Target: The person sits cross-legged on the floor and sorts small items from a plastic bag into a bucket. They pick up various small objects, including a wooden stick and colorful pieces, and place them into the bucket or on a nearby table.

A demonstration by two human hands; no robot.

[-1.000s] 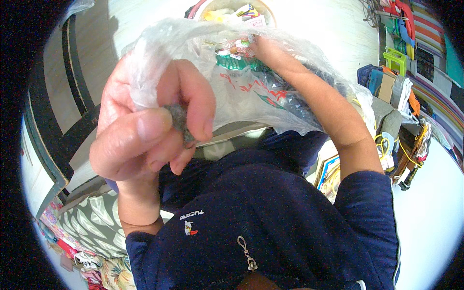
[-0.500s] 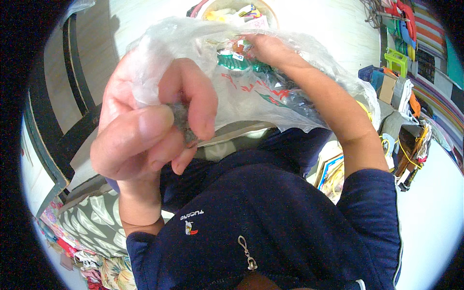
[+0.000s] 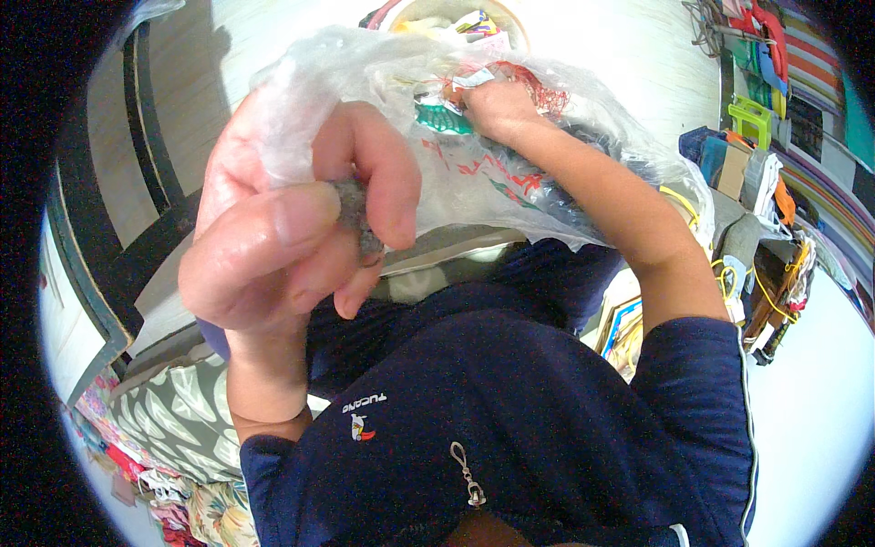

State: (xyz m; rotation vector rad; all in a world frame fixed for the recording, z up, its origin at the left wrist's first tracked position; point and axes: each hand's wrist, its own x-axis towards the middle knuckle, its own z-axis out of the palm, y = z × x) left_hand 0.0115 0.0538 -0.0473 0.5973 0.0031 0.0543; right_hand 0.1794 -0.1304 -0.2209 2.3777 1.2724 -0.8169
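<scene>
My left hand (image 3: 292, 219), large and close at the left, is closed with the thumb against curled fingers. A grey fuzzy clump (image 3: 355, 214) shows between them, and the rim of a clear plastic bag (image 3: 314, 77) is caught in the same hand. Stretched across to the right, the bag has red and green print. Inside its mouth my right hand (image 3: 501, 109) has its fingers drawn together beside a small white piece (image 3: 473, 79); what they grip is partly hidden. Red netting (image 3: 538, 87) and green netting (image 3: 444, 118) lie about it, with dark contents (image 3: 583, 155) under my forearm.
Beyond the bag stands a round tub (image 3: 521, 32) with colourful wrappers. At the right are a green plastic stool (image 3: 750, 118), boxes (image 3: 729, 169) and cords. A dark frame (image 3: 100, 264) stands at the left, above a leaf-patterned cushion (image 3: 178, 424).
My right hand has shifted slightly within the bag, and more red netting and a white piece now show by its fingers. The left hand has moved a little to the right, still closed.
</scene>
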